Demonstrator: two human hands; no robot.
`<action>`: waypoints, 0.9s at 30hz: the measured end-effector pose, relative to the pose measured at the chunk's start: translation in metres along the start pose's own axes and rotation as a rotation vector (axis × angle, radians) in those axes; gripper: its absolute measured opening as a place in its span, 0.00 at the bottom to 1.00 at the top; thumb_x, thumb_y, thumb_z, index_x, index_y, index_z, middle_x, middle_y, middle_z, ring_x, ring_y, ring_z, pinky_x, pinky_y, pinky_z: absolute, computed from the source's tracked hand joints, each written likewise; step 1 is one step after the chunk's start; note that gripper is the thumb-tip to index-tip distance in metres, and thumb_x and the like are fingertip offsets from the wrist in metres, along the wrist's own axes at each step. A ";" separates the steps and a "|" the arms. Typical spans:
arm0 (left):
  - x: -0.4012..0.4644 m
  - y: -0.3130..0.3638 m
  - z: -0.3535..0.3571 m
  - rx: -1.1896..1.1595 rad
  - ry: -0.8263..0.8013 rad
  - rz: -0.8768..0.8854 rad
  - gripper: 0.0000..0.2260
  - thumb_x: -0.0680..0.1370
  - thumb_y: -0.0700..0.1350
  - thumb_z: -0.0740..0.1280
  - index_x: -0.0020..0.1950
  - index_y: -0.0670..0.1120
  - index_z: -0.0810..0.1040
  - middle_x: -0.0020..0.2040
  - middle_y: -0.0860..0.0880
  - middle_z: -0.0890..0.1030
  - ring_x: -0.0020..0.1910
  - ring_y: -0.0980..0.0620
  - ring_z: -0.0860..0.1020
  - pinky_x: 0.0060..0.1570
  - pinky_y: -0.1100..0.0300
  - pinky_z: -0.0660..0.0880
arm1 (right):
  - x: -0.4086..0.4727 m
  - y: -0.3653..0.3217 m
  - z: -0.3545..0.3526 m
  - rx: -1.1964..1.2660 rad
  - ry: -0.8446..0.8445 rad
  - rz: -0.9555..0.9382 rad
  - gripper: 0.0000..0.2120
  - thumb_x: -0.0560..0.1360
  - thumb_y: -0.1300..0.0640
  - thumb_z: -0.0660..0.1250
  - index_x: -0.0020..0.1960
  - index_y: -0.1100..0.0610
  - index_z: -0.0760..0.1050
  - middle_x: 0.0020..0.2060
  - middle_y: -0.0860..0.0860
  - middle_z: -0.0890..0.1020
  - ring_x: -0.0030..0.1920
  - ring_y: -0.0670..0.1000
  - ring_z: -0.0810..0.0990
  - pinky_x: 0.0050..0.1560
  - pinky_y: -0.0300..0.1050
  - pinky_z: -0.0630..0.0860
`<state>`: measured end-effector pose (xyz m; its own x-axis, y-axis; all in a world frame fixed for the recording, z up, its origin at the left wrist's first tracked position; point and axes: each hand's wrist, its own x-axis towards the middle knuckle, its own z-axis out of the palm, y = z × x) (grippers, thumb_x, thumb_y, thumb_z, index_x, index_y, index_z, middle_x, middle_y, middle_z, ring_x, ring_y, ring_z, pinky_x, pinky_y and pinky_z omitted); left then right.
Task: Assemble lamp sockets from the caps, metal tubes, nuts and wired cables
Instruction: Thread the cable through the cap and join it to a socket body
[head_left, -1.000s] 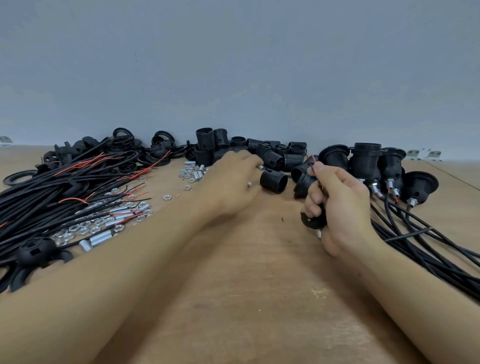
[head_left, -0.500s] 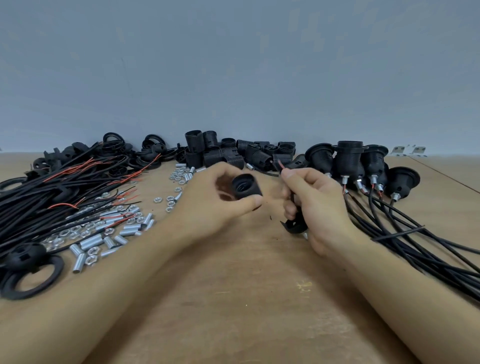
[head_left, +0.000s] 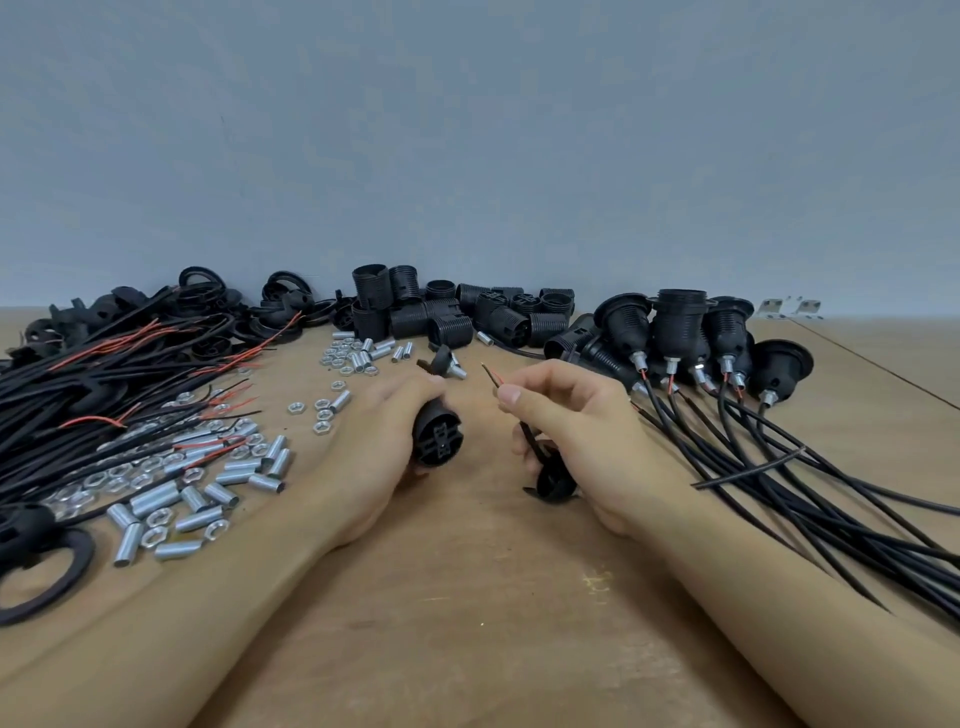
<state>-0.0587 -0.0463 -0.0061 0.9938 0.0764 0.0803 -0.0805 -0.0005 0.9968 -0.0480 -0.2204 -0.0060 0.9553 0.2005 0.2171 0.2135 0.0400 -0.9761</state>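
Observation:
My left hand (head_left: 371, 447) grips a black threaded socket body (head_left: 437, 435), its terminal end turned toward me. My right hand (head_left: 576, 421) pinches the bare red and black wire ends (head_left: 492, 375) of a cable between thumb and forefinger. A black cap (head_left: 555, 483) hangs on that cable below my right fingers, close to the wooden table (head_left: 467, 597). The two hands are a short gap apart. A capped piece with a metal tube (head_left: 444, 361) lies just beyond my left hand.
Loose metal tubes and nuts (head_left: 197, 483) lie at the left, beside a bundle of black cables (head_left: 93, 395). Socket bodies (head_left: 457, 309) are heaped at the back against the wall. Several assembled sockets (head_left: 680, 327) with trailing cables stand at the right. A black ring (head_left: 47, 577) lies front left.
My left hand picked a socket body from the back pile, brought it toward me and turned its terminal end to face me. My right hand shifted its hold to the wire ends.

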 end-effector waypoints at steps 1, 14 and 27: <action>0.000 0.000 0.001 0.060 -0.029 0.037 0.13 0.73 0.55 0.66 0.36 0.47 0.79 0.37 0.45 0.78 0.36 0.50 0.75 0.37 0.55 0.69 | 0.000 0.000 0.000 0.002 0.000 0.009 0.03 0.76 0.61 0.71 0.43 0.56 0.81 0.30 0.55 0.78 0.29 0.53 0.74 0.28 0.41 0.73; -0.004 0.005 0.004 -0.085 -0.030 0.018 0.21 0.82 0.54 0.61 0.33 0.47 0.80 0.37 0.42 0.79 0.32 0.47 0.75 0.27 0.59 0.69 | -0.004 -0.005 0.005 -0.103 -0.062 -0.115 0.06 0.77 0.62 0.70 0.42 0.54 0.79 0.28 0.48 0.76 0.24 0.46 0.68 0.24 0.37 0.65; 0.001 0.001 0.002 -0.136 -0.009 0.025 0.24 0.83 0.55 0.60 0.31 0.46 0.77 0.28 0.45 0.75 0.25 0.50 0.70 0.25 0.62 0.63 | -0.017 -0.015 0.010 -0.296 -0.126 -0.308 0.09 0.74 0.61 0.73 0.38 0.50 0.83 0.23 0.43 0.66 0.24 0.42 0.62 0.27 0.31 0.62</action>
<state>-0.0574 -0.0486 -0.0051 0.9920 0.0689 0.1056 -0.1141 0.1335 0.9845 -0.0693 -0.2142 0.0046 0.8095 0.3412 0.4778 0.5514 -0.1621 -0.8184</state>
